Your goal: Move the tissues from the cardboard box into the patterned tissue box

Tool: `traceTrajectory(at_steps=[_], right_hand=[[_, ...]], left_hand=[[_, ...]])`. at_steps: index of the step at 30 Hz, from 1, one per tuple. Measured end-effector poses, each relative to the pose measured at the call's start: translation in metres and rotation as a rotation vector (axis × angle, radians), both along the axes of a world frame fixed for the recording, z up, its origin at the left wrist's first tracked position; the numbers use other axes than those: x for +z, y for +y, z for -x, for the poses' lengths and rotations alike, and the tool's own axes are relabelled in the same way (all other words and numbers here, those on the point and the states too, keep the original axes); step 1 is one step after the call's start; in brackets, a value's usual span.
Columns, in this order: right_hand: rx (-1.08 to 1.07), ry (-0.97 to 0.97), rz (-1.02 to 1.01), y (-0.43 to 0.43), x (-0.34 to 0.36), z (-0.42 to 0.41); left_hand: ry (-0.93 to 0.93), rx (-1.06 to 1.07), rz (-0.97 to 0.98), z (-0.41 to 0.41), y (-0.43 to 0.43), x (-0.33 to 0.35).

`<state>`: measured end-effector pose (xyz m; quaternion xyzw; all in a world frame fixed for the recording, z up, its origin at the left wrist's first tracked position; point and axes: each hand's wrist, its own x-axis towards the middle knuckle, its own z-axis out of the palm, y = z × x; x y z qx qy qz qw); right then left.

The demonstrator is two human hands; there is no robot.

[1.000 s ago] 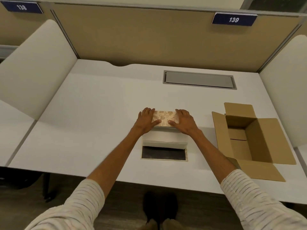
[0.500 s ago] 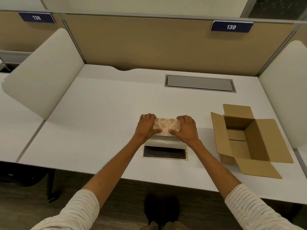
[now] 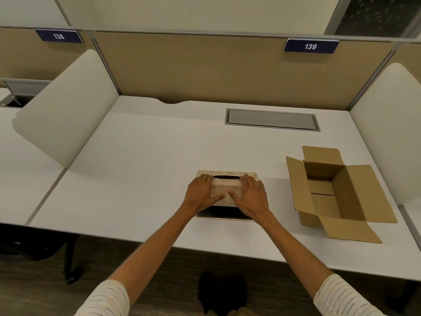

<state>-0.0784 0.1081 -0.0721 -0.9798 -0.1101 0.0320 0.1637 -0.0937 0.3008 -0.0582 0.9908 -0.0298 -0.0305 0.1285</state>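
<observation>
The patterned tissue box (image 3: 226,187), beige with a dark slot on its upper face, sits on the white desk (image 3: 136,169) near the front edge. My left hand (image 3: 202,194) grips its left end and my right hand (image 3: 251,195) grips its right end, thumbs pressed on the near face. A dark flat panel (image 3: 224,212) of the box shows below my hands. No tissues are visible. The brown cardboard box (image 3: 362,190) stands to the right with all flaps open, and its inside looks bare.
A grey cable hatch (image 3: 272,119) is set into the desk at the back. Cream side dividers stand at the left (image 3: 66,106) and right (image 3: 387,133), with a tan back panel (image 3: 216,69) behind. The desk's front edge is close under my wrists.
The tissue box has been turned between my hands: its slot face now shows on top, and the white tissues seen under the patterned part earlier are hidden. The view has also shifted.
</observation>
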Motion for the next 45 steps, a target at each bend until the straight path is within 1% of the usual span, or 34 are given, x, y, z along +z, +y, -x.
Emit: traceTrajectory(at_steps=[2,6,18,30,37,41,44,45], right_hand=[[-0.040,0.031,-0.007,0.000,-0.006,0.007],[-0.068,0.065,0.029,-0.001,-0.018,0.016],[-0.074,0.083,0.035,-0.003,-0.042,0.034],[-0.092,0.078,0.050,-0.001,-0.044,0.033],[-0.097,0.089,0.051,0.000,-0.038,0.034],[-0.115,0.045,0.010,-0.001,-0.030,0.033],[-0.133,-0.085,-0.063,-0.004,-0.016,0.020],[-0.153,-0.134,-0.094,-0.004,-0.003,0.016]], left_hand=[[0.003,0.022,-0.001,0.006,0.000,-0.005],[0.097,0.023,-0.031,0.018,0.000,-0.017],[0.090,0.005,-0.079,0.037,-0.003,-0.044],[0.094,0.012,-0.067,0.036,-0.002,-0.047],[0.077,0.061,0.022,0.038,-0.006,-0.043],[0.065,0.095,0.035,0.039,-0.009,-0.036],[-0.060,0.134,0.074,0.022,-0.008,-0.020],[-0.131,0.136,0.091,0.014,-0.011,-0.009]])
